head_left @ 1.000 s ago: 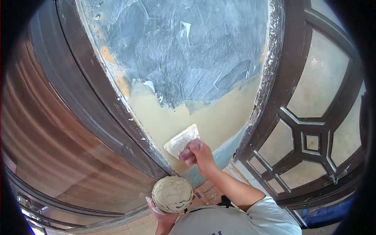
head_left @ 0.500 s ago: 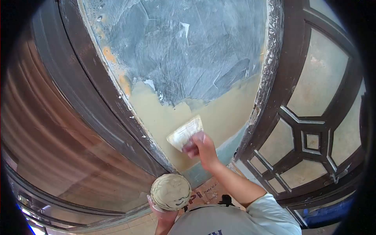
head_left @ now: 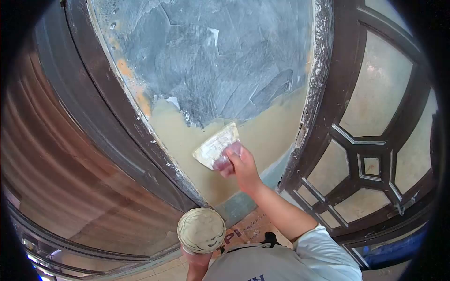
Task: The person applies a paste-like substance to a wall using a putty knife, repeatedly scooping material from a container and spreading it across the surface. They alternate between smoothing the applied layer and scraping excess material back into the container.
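Note:
My right hand grips a wide putty knife whose blade is smeared with pale filler. The blade lies against the wall, on a band of beige putty. Above that band the wall is grey and rough. Low on the left, my left hand holds up a round tub of putty from beneath, its beige contents marked with creases. Most of the left fingers are hidden under the tub.
Dark wooden frames border the wall strip: a glazed panel with a brown curtain on the left, a door with glass panes on the right. Printed cardboard lies on the tiled floor below.
My right hand has moved the putty knife slightly up and left along the wall. The left hand still holds the tub in nearly the same place.

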A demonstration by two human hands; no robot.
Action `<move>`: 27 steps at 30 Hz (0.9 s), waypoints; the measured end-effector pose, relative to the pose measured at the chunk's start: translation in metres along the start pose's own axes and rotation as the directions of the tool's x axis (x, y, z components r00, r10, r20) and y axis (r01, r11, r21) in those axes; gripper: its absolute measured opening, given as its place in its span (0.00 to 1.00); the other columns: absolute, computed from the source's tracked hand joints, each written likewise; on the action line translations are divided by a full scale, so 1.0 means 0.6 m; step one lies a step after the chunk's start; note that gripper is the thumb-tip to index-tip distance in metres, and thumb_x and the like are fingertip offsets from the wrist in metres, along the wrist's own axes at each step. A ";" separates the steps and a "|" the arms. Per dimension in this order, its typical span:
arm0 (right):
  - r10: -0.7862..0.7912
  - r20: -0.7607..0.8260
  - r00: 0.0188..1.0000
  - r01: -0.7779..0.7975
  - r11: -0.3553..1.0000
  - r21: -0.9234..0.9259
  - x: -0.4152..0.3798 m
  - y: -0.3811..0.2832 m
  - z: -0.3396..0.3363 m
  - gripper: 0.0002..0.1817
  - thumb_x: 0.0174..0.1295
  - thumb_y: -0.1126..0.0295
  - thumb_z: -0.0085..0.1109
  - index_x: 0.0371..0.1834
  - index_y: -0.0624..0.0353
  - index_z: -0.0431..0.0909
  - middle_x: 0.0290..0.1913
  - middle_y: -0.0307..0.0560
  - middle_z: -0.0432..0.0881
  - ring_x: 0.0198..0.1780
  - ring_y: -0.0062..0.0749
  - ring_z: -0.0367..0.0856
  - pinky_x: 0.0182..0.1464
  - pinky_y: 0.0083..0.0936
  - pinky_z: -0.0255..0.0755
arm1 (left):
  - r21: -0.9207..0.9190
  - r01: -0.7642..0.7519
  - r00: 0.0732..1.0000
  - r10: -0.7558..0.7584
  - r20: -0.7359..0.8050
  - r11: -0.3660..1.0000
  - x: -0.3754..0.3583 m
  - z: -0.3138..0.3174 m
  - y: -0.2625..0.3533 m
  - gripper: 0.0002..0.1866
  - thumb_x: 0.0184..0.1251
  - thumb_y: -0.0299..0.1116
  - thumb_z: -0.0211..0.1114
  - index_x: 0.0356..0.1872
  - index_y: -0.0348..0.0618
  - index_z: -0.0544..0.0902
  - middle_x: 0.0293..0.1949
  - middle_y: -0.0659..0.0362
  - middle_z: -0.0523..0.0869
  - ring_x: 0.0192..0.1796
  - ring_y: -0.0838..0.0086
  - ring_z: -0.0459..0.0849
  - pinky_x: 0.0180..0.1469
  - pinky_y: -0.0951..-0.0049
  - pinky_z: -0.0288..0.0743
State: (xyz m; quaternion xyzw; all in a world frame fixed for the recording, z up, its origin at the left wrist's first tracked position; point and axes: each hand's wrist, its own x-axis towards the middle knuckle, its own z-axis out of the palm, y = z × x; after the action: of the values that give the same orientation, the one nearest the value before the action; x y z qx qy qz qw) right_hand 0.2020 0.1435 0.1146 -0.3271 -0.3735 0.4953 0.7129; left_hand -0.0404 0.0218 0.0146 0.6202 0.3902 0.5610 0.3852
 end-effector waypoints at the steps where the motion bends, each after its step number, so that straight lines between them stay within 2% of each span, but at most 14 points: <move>1: -0.001 -0.003 1.000 0.001 1.000 -0.004 0.013 -0.007 0.001 0.10 0.73 0.63 0.49 0.46 0.58 0.74 0.34 0.45 0.84 0.25 0.23 0.80 0.25 0.19 0.73 | -0.004 0.001 1.000 -0.001 0.003 1.000 0.003 -0.001 -0.006 0.37 0.46 0.31 0.79 0.61 0.35 0.74 0.55 0.50 0.83 0.56 0.64 0.82 0.60 0.63 0.75; 3: 0.054 0.017 0.998 -0.054 0.999 -0.008 0.028 -0.011 0.002 0.10 0.73 0.65 0.52 0.47 0.59 0.72 0.35 0.43 0.81 0.26 0.24 0.80 0.27 0.20 0.72 | 0.067 -0.147 0.988 0.144 0.049 0.987 0.007 -0.005 -0.014 0.38 0.44 0.32 0.81 0.60 0.36 0.75 0.54 0.51 0.84 0.55 0.65 0.83 0.58 0.63 0.76; 5: 0.039 -0.022 0.999 -0.039 0.999 -0.011 0.009 0.039 -0.028 0.10 0.73 0.64 0.51 0.47 0.59 0.72 0.35 0.44 0.82 0.25 0.24 0.80 0.26 0.20 0.71 | 0.124 -0.097 0.994 0.091 0.056 0.988 0.005 -0.004 -0.007 0.38 0.44 0.33 0.81 0.60 0.36 0.75 0.54 0.51 0.84 0.55 0.65 0.83 0.59 0.63 0.76; 7: 0.219 -0.099 0.971 -0.227 0.970 -0.083 -0.021 0.068 -0.065 0.11 0.75 0.62 0.46 0.44 0.58 0.73 0.35 0.44 0.84 0.25 0.22 0.80 0.25 0.18 0.72 | 0.178 -0.054 0.998 0.044 0.055 0.983 0.007 0.004 0.001 0.38 0.44 0.33 0.81 0.60 0.36 0.75 0.55 0.51 0.84 0.55 0.65 0.83 0.59 0.63 0.76; 9: 0.224 -0.106 0.969 -0.232 0.970 -0.070 -0.023 0.062 -0.074 0.11 0.75 0.62 0.46 0.44 0.57 0.73 0.35 0.45 0.84 0.25 0.22 0.80 0.25 0.18 0.72 | 0.099 0.003 1.000 -0.001 -0.026 0.995 0.005 0.014 0.009 0.39 0.44 0.33 0.81 0.61 0.37 0.75 0.56 0.52 0.84 0.56 0.65 0.83 0.60 0.63 0.75; 11: 0.237 -0.121 0.964 -0.245 0.968 -0.056 -0.021 0.045 -0.070 0.11 0.75 0.61 0.45 0.44 0.57 0.73 0.35 0.45 0.84 0.26 0.22 0.80 0.25 0.18 0.72 | 0.054 -0.032 0.999 0.032 -0.003 0.998 0.006 0.014 -0.003 0.39 0.43 0.33 0.81 0.61 0.38 0.75 0.56 0.52 0.83 0.57 0.66 0.82 0.61 0.63 0.74; 13: 0.029 -0.011 1.000 -0.029 0.999 0.021 0.013 -0.004 -0.045 0.09 0.73 0.64 0.49 0.45 0.58 0.72 0.37 0.45 0.83 0.31 0.25 0.83 0.26 0.21 0.73 | 0.005 -0.067 0.997 0.067 0.022 0.998 0.008 0.022 0.002 0.39 0.43 0.33 0.81 0.61 0.39 0.75 0.57 0.53 0.83 0.59 0.67 0.81 0.62 0.64 0.74; 15: 0.027 0.004 1.000 -0.027 1.000 -0.017 0.026 -0.015 -0.046 0.09 0.73 0.64 0.49 0.46 0.58 0.72 0.37 0.45 0.83 0.32 0.25 0.84 0.27 0.20 0.75 | -0.136 0.081 0.997 -0.080 0.014 0.987 0.017 0.041 0.027 0.39 0.43 0.33 0.81 0.62 0.40 0.75 0.57 0.53 0.83 0.60 0.66 0.81 0.64 0.63 0.72; 17: 0.101 -0.005 0.995 -0.102 0.994 -0.047 0.030 0.021 -0.072 0.10 0.73 0.64 0.49 0.48 0.58 0.72 0.37 0.45 0.82 0.33 0.26 0.84 0.29 0.20 0.76 | -0.216 0.118 0.992 -0.124 -0.016 0.969 0.016 0.052 0.025 0.40 0.43 0.33 0.81 0.62 0.40 0.75 0.57 0.53 0.83 0.60 0.66 0.81 0.64 0.63 0.72; 18: 0.206 -0.064 0.976 -0.209 0.976 -0.052 0.019 0.041 -0.091 0.10 0.73 0.64 0.47 0.48 0.58 0.72 0.37 0.44 0.82 0.33 0.27 0.85 0.29 0.20 0.77 | -0.297 0.149 0.985 -0.170 -0.043 0.943 0.016 0.056 0.024 0.40 0.43 0.32 0.81 0.62 0.39 0.75 0.58 0.53 0.82 0.60 0.66 0.81 0.64 0.62 0.72; 19: 0.205 -0.063 0.977 -0.209 0.977 -0.053 -0.002 0.066 -0.105 0.10 0.73 0.64 0.47 0.48 0.58 0.72 0.37 0.44 0.82 0.33 0.27 0.85 0.29 0.20 0.77 | -0.299 0.148 0.985 -0.169 -0.044 0.943 0.014 0.057 0.025 0.40 0.43 0.32 0.81 0.62 0.39 0.75 0.58 0.53 0.82 0.60 0.66 0.81 0.64 0.62 0.72; 21: 0.315 -0.208 0.926 -0.323 0.946 -0.005 -0.030 0.087 -0.113 0.11 0.75 0.61 0.46 0.46 0.57 0.72 0.35 0.47 0.84 0.26 0.25 0.82 0.26 0.20 0.75 | -0.217 0.115 0.993 -0.118 -0.003 0.969 0.016 0.060 0.027 0.40 0.44 0.32 0.80 0.64 0.40 0.73 0.60 0.53 0.81 0.60 0.67 0.80 0.65 0.63 0.71; 25: 0.296 -0.145 0.944 -0.304 0.952 -0.040 0.006 0.026 -0.096 0.12 0.75 0.60 0.46 0.44 0.57 0.72 0.35 0.47 0.84 0.26 0.26 0.81 0.26 0.21 0.75 | -0.097 0.033 0.999 -0.029 0.044 0.995 0.021 0.069 0.023 0.40 0.46 0.32 0.79 0.64 0.40 0.72 0.61 0.54 0.80 0.62 0.68 0.78 0.66 0.64 0.70; 27: 0.128 -0.002 0.992 -0.127 0.982 -0.143 0.033 -0.021 -0.078 0.12 0.75 0.60 0.46 0.44 0.58 0.71 0.35 0.47 0.84 0.27 0.26 0.82 0.26 0.21 0.76 | -0.055 0.040 0.998 -0.038 0.048 0.998 0.028 0.086 0.027 0.39 0.47 0.32 0.79 0.64 0.40 0.73 0.60 0.55 0.81 0.62 0.68 0.78 0.67 0.64 0.69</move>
State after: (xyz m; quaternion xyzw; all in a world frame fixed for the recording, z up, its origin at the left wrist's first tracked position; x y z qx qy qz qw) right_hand 0.2523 0.1538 0.1057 -0.3989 -0.3888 0.5129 0.6531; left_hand 0.0128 0.0289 0.0321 0.6144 0.3773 0.5493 0.4224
